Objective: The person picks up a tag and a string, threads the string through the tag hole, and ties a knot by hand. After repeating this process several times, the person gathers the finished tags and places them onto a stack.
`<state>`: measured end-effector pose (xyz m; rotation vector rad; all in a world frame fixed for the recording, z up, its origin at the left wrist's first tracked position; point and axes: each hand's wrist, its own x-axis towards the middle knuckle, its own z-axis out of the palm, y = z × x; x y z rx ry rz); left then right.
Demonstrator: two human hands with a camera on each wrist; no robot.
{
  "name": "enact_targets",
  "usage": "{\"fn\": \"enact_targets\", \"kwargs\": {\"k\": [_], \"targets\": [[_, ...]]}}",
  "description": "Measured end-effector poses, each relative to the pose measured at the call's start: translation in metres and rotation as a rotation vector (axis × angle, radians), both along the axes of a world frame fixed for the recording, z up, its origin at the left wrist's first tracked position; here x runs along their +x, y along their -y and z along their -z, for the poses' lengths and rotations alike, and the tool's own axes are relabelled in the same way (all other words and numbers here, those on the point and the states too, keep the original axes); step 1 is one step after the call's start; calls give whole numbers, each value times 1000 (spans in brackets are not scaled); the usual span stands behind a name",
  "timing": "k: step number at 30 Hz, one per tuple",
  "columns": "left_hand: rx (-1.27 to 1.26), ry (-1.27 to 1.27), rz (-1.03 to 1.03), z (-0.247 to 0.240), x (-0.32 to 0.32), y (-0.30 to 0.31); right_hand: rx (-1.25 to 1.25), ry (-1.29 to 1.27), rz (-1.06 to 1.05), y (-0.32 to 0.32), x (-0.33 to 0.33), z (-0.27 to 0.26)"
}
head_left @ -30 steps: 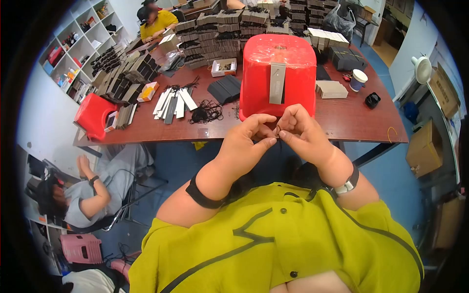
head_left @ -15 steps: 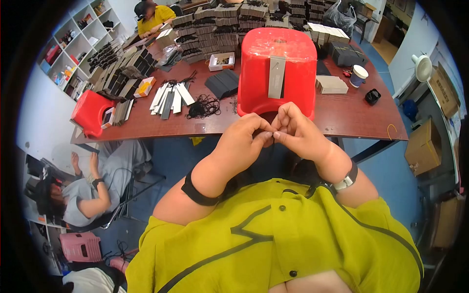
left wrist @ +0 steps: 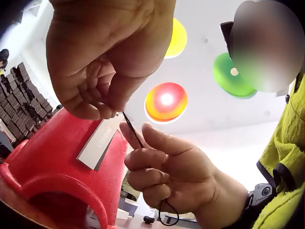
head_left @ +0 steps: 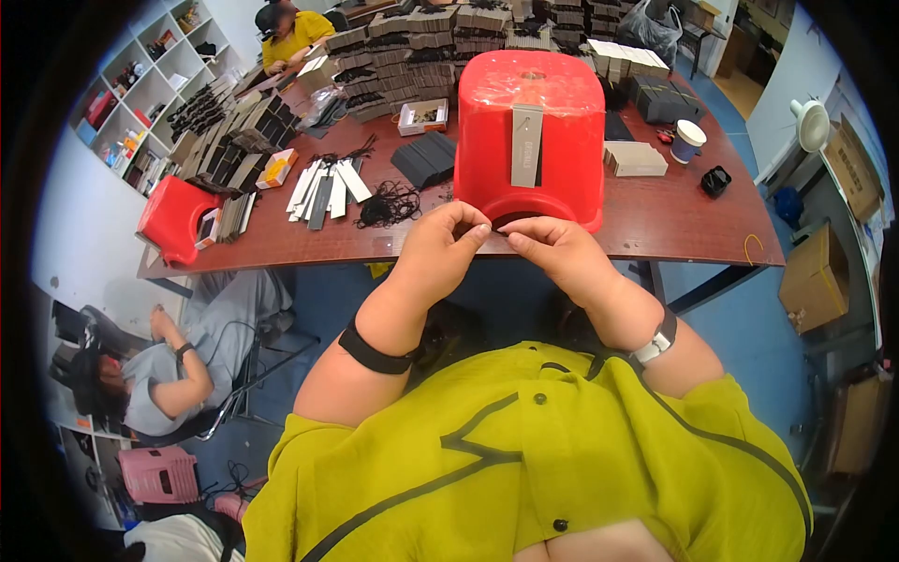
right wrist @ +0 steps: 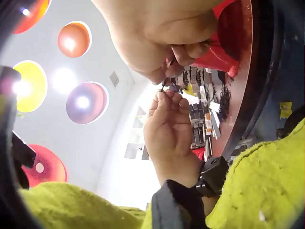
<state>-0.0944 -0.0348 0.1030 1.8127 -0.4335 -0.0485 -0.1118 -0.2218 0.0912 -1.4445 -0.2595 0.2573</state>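
A thin black cord (left wrist: 134,129) runs between my two hands in front of the red stool. My left hand (head_left: 438,251) pinches one end between thumb and fingertips. My right hand (head_left: 568,260) pinches the cord a short way off, its other fingers curled in. Below those curled fingers, the left wrist view shows a loop of the cord (left wrist: 169,215) hanging down. Just beyond the hands stands the red plastic stool (head_left: 576,140), with a grey hang tag (head_left: 526,150) flat against its side. In the right wrist view the cord is mostly hidden by fingers.
Left on the table lie white and grey tag strips (head_left: 328,192), a tangle of black cords (head_left: 387,206) and a dark stack of cards (head_left: 426,161). Tall bundled stacks (head_left: 403,61) line the back. A paper cup (head_left: 687,142) stands right. Another person (head_left: 173,375) sits at the left.
My hands have shifted left and drawn slightly apart, from fingertips together to a small gap spanned by the cord. The seated person at left has moved their hands.
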Motion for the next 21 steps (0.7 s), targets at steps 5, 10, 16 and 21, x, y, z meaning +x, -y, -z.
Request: {"fn": "enact_targets", "kwargs": {"k": [5,10,16,21], "targets": [[8,23,66,2,-1,1,-8,58,47,2,-1,2],[-47,36,34,5,-3,5,210,-222,41,5,0,4],[88,221,14,1,-2,3,98,140,129,2,3,9],[515,838,-221,-34,-25,9,-345,341,192,11,-2,-8]]}}
